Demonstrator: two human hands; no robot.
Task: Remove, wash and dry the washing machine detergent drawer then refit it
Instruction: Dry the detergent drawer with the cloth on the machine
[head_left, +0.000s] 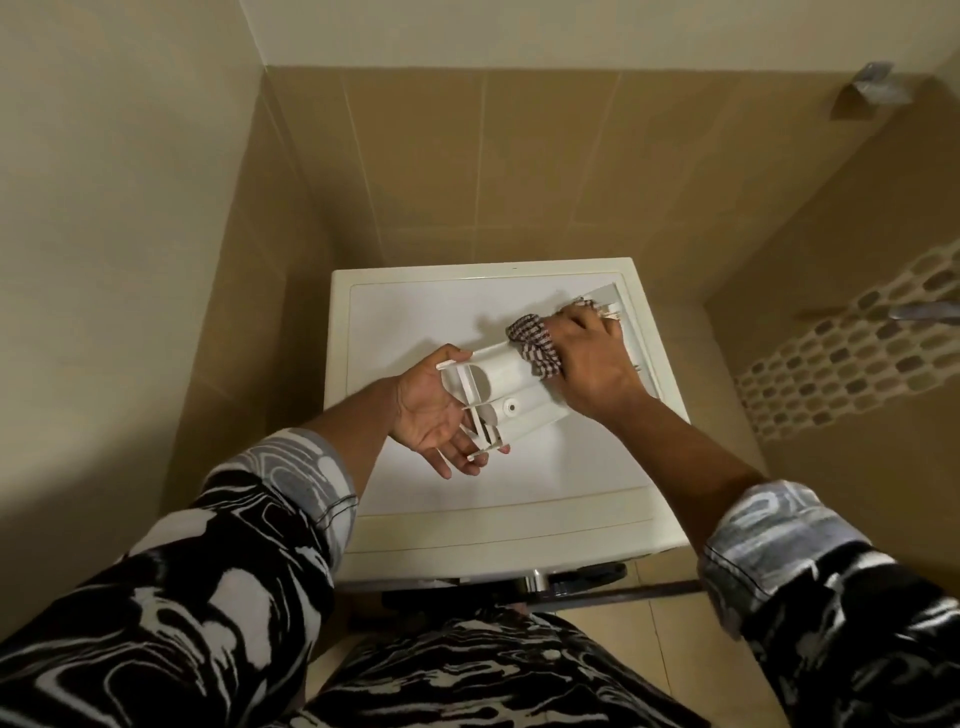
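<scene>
The white plastic detergent drawer (501, 387) lies diagonally over the top of the white washing machine (415, 322), underside up, its front panel toward the far right corner. My left hand (431, 421) supports the drawer's near end, palm up with the fingers under it and the thumb at its edge. My right hand (592, 353) grips a checked cloth (535, 345) and presses it onto the middle of the drawer. The drawer's far part is hidden under that hand.
The washing machine stands in a corner of beige tiled walls. A metal fitting (878, 85) is mounted on the wall at the upper right and a patterned tile strip (852, 353) runs along the right wall. The machine's door (571, 579) shows below its front edge.
</scene>
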